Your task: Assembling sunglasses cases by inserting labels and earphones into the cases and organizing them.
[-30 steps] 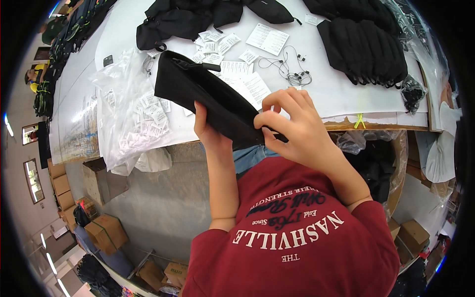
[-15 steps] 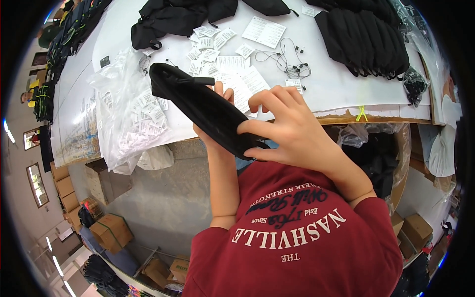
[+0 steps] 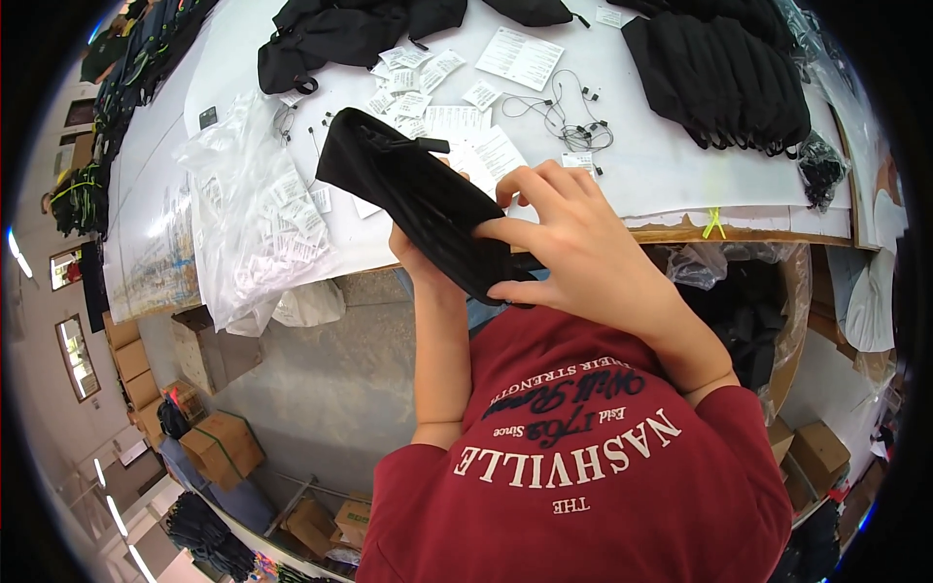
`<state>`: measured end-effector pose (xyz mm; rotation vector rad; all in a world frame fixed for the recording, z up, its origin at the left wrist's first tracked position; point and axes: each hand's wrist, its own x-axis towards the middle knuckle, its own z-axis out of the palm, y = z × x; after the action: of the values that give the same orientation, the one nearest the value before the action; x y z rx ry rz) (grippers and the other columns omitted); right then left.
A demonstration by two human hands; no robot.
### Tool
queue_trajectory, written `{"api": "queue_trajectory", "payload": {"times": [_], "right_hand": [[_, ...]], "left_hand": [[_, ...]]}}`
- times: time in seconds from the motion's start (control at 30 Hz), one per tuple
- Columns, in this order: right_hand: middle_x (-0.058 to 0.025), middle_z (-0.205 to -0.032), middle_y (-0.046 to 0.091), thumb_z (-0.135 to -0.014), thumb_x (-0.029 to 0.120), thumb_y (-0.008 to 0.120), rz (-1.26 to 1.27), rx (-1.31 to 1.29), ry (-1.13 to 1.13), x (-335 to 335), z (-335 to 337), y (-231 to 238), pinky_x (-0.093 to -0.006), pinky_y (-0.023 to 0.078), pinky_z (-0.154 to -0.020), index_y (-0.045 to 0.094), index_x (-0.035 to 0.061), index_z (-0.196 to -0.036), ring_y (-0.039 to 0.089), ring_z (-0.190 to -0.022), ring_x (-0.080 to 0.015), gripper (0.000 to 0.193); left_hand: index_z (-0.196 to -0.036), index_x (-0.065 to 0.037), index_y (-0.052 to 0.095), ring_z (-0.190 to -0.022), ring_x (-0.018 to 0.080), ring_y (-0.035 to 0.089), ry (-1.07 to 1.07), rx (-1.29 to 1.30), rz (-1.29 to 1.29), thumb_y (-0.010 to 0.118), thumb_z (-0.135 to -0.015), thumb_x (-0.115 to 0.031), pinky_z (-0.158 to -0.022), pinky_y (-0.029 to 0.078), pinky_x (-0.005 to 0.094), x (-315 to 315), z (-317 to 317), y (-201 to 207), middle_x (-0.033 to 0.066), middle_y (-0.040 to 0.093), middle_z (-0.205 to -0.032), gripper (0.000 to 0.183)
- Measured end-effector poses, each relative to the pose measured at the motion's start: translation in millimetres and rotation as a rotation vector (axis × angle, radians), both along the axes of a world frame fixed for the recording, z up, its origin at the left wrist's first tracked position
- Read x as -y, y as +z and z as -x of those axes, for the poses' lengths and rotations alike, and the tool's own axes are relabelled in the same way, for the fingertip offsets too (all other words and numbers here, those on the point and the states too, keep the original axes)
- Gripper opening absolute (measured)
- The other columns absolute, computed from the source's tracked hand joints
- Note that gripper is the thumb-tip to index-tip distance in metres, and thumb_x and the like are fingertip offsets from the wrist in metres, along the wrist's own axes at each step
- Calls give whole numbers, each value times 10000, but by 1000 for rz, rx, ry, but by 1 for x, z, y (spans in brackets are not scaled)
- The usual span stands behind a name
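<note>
A black zippered fabric pouch (image 3: 413,199) is held up in front of me, tilted, its mouth partly spread. My left hand (image 3: 420,255) grips it from behind and below, most of its fingers hidden by the fabric. With thumb and index finger, my right hand (image 3: 559,233) pinches the pouch's near right end; its other fingers are curled above. A black tab sticks out from the pouch's upper edge. Beyond it on the white table lie small white printed labels (image 3: 408,83), printed sheets (image 3: 520,58) and thin black cords (image 3: 573,126).
Black pouches are piled at the table's back (image 3: 360,39), with a neat row of black pouches (image 3: 719,87) on the right. A clear plastic bag of labels (image 3: 262,214) hangs over the front edge at left. Cardboard boxes (image 3: 222,447) stand on the floor.
The pouch has shifted slightly right, and its mouth has spread wider. Both hands keep their hold on it.
</note>
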<state>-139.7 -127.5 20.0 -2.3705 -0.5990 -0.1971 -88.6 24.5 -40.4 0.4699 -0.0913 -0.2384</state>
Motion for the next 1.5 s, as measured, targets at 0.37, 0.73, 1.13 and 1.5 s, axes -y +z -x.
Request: {"api": "queue_trajectory", "payload": {"times": [0.37,0.73,1.13,1.5], "right_hand": [[-48,-979,531,-672,155,739,-148,-154,101,1,2,-4,-331,403,-818,644,83,-854,495,-924,-220,218],[-49,-961,527,-715,54,683,-372,-235,91,11,2,-7,-320,419,-774,603,63,-820,494,-885,-229,132],[-46,-957,514,-674,69,713,-267,-245,162,13,2,1,-335,412,-765,598,83,-817,506,-862,-228,185],[-44,-906,501,-669,128,727,-75,-118,135,11,1,-2,-336,405,-722,627,100,-820,506,-827,-218,184]], "left_hand": [[-1058,-79,490,-820,167,467,-120,164,293,533,-845,-274,-740,416,261,-7,-12,-26,47,489,-890,292],[-897,-67,500,-747,87,413,-77,22,241,635,-803,-157,-745,360,237,-9,-9,-5,-26,420,-766,187],[-896,-52,494,-746,96,413,-18,27,161,647,-777,-161,-741,360,242,-10,-11,-11,-16,414,-750,222],[-830,-73,475,-741,99,404,-13,49,114,661,-759,-154,-740,358,247,-2,-6,-9,-23,419,-772,215]]}}
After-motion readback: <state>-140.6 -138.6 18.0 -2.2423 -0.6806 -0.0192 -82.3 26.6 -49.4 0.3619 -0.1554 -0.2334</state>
